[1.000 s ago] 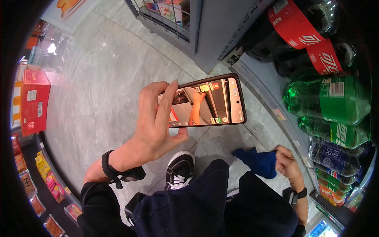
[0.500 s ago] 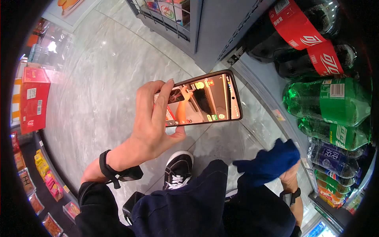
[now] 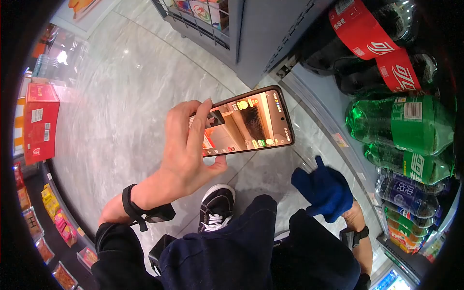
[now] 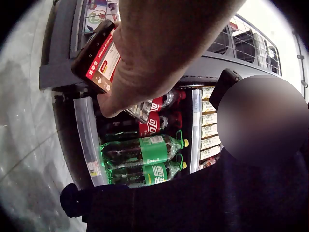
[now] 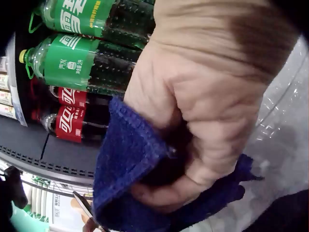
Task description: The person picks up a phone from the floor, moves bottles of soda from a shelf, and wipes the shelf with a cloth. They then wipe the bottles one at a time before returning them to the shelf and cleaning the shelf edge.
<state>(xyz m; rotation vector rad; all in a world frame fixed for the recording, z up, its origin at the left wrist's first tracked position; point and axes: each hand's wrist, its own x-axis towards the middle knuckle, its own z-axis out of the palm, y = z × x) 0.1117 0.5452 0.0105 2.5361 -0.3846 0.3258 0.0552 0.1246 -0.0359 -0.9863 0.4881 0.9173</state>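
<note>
My left hand [image 3: 186,150] holds a black-framed smartphone [image 3: 256,121] over the floor, fingers along its upper edge and thumb along the lower one. The lit screen faces up and shows a camera-like picture with small icons. In the left wrist view the phone [image 4: 95,60] juts past the hand. Low on the right, my right hand [image 3: 355,216] grips a dark blue cloth glove [image 3: 326,191], which hides most of the fingers in the head view. The right wrist view shows thumb and fingers pinching the stitched cuff [image 5: 128,159], the glove's fingers trailing right.
Large soda bottles [image 3: 401,121] lie on a shelf at the right, close to the right hand. A grey cabinet [image 3: 270,38] with a wire front stands ahead. Left are a red carton [image 3: 43,123] and small snack packs [image 3: 60,217]. One shoe [image 3: 217,208] is on the tiled floor.
The glove has swung up and round from hanging beside the right hand, and its finger ends now point up and left. The phone has shifted slightly left; its screen picture differs.
</note>
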